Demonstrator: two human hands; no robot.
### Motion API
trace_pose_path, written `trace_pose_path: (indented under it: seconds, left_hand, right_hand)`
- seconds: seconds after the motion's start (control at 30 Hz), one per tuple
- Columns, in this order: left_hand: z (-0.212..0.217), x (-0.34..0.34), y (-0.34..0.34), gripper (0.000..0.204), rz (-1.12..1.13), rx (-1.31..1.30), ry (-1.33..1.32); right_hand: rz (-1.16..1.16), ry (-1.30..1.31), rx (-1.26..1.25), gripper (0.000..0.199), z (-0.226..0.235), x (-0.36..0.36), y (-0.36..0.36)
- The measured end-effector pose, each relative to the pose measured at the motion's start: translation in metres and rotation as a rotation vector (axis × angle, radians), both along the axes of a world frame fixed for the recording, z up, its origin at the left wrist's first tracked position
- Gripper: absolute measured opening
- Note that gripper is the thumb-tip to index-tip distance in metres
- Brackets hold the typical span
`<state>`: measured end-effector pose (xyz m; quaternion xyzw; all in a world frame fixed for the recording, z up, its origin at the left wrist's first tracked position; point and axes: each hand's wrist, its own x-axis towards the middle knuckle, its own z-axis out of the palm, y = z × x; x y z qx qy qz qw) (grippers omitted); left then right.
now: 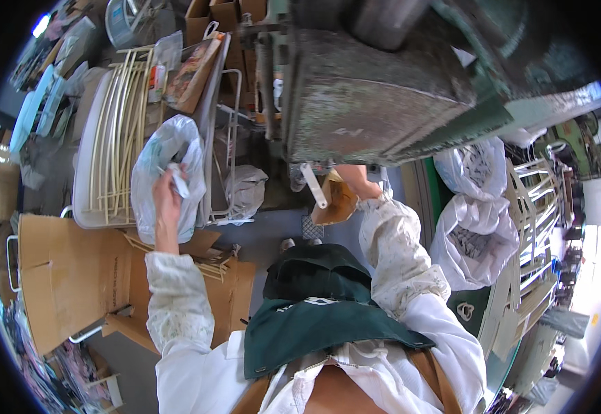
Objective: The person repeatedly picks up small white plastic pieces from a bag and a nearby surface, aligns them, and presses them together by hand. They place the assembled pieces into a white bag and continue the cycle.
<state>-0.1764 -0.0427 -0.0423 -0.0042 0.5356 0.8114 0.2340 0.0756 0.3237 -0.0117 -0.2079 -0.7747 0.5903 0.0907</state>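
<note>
The left hand (pixel 167 202) has its grip closed on a small pale piece (pixel 180 185), over the mouth of one clear plastic bag (pixel 147 169). The right hand (pixel 359 182) is partly hidden below the edge of one worn green machine (pixel 376 110); whether its grip is open or closed cannot be told. Beside it are one brown carton (pixel 333 205) and one pale flat bar (pixel 314 186). Two white sacks (pixel 476 241) stand at right. Grey floor (pixel 276 224) shows between the clear plastic bag and the right sleeve (pixel 400 241).
</note>
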Motion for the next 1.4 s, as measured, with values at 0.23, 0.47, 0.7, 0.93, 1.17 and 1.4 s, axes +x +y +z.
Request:
trace_pose_path:
  seconds: [0.23, 0.47, 0.7, 0.93, 1.17, 1.4]
  left_hand:
    - [0.065, 0.126, 0.093, 0.026, -0.370, 0.061, -0.116]
    - [0.080, 0.166, 0.109, 0.022, -0.414, 0.076, -0.107]
    - [0.084, 0.219, 0.112, 0.023, -0.565, -0.036, -0.069]
    - [0.089, 0.230, 0.112, 0.027, -0.420, -0.049, -0.140]
    - [0.105, 0.217, 0.108, 0.022, -0.451, -0.255, 0.158]
    - [0.110, 0.183, 0.142, 0.019, -0.349, -0.230, 0.310]
  right_hand:
    - [0.055, 0.031, -0.352, 0.032, 0.062, 0.001, -0.034]
    - [-0.053, 0.101, 0.175, 0.015, 0.097, 0.023, -0.054]
    - [0.196, 0.415, 0.409, 0.027, 0.085, 0.054, -0.096]
    - [0.001, 0.132, -0.412, 0.018, 0.106, 0.065, -0.090]
    - [-0.172, 0.189, -0.173, 0.028, 0.091, 0.051, -0.092]
    - [0.029, 0.034, -0.040, 0.027, 0.073, 0.050, -0.071]
